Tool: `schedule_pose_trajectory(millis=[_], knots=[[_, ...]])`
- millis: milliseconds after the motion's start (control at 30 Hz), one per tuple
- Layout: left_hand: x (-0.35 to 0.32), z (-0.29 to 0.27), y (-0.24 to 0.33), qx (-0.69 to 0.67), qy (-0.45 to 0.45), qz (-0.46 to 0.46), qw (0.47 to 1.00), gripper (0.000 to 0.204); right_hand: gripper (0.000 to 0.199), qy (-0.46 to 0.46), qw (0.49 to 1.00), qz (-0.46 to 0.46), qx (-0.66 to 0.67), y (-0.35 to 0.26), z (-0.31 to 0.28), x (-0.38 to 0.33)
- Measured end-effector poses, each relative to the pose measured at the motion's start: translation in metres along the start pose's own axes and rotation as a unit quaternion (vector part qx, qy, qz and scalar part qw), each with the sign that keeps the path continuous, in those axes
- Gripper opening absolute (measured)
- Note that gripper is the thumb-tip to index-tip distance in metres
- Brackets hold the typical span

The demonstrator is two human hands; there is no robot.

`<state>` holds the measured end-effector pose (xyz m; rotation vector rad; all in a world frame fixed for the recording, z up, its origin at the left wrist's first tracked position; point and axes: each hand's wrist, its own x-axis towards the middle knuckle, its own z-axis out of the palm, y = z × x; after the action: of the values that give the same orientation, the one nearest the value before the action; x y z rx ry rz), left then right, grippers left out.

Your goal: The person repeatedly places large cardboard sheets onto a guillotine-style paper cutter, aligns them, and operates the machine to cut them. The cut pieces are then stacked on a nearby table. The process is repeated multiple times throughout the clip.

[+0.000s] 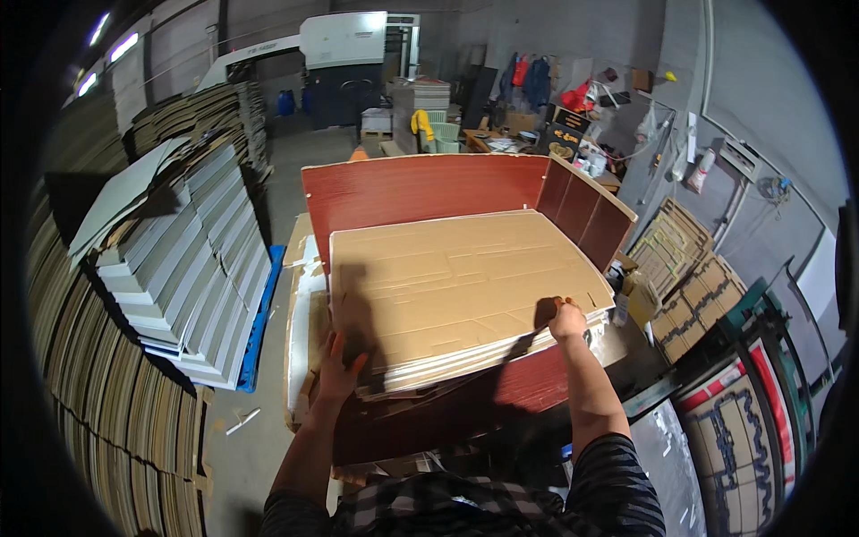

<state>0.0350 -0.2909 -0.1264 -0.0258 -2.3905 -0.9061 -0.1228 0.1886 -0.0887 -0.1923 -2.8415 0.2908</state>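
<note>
The stack of die-cut cardboard sheets lies flat on a red-brown board table with low red side walls, filling most of it, its near edge overhanging toward the person. The right hand is closed over the stack's near right corner, fingers curled down the edge, pinching what looks like the top few sheets, though the view is too small to count them. The left hand rests spread and flat against the near left corner, fingers pointing away, pressing rather than gripping. Below both grips the lower sheets fan out unevenly, so a tug from the right corner alone could skew the pile or slide loose sheets off the near edge. Farther left of the left hand stands a tall pallet stack of white-edged sheets; off beyond the right hand lean printed cartons.
</note>
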Motion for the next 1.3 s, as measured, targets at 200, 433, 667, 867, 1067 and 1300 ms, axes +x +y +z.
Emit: schedule_pose_trajectory(millis=[200, 433, 667, 867, 1067, 1300], knots=[[-0.003, 0.021, -0.016, -0.068, 0.073, 0.070, 0.993, 0.068, 0.019, 0.160, 0.984, -0.042, 0.060, 0.003, 0.021, -0.027], [-0.017, 0.024, -0.020, -0.034, 0.085, 0.027, 0.995, 0.071, 0.025, 0.116, 0.986, -0.084, 0.087, -0.011, -0.018, -0.011], [0.006, 0.047, -0.002, 0.016, 0.142, 0.067, 0.987, 0.065, 0.028, 0.032, 0.987, 0.133, 0.079, 0.034, 0.058, 0.013], [0.008, 0.027, -0.021, 0.039, 0.114, 0.037, 0.992, 0.060, 0.080, -0.116, 0.981, 0.112, 0.110, -0.036, 0.025, -0.028], [0.022, -0.008, 0.043, 0.034, 0.141, 0.149, 0.978, 0.060, 0.050, -0.161, 0.987, 0.000, -0.006, 0.013, -0.051, -0.093], [-0.033, 0.000, 0.112, -0.185, -0.111, 0.388, 0.896, 0.039, 0.047, -0.089, 0.969, 0.032, 0.230, -0.058, -0.154, -0.281]])
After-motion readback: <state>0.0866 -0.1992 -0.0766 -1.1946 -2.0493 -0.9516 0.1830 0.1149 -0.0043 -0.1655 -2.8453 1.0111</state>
